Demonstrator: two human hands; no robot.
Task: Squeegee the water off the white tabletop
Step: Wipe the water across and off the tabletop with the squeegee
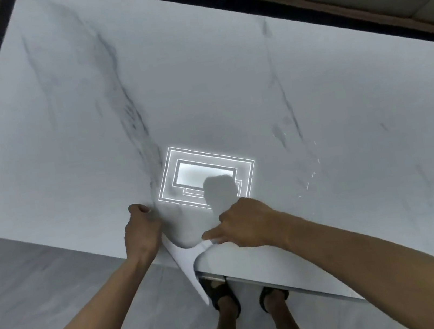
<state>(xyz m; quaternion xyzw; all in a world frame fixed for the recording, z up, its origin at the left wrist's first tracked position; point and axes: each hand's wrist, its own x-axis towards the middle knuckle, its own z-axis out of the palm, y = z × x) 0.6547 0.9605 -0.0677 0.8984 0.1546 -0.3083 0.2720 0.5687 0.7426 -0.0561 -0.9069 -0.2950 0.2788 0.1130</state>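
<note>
While the white squeegee [187,268] lies at the near edge of the tabletop [227,91], its handle overhanging toward the floor, the left hand [141,230] curls round its left end; the right hand [245,222] lays a stretched forefinger on the right end, and whether a thumb pinches beneath I cannot tell; the tool looks like light, stiff plastic, its blade edge hidden; holding both ends should press it evenly; droplets [311,177] glint to the right, so the wet surface is likely slippery.
</note>
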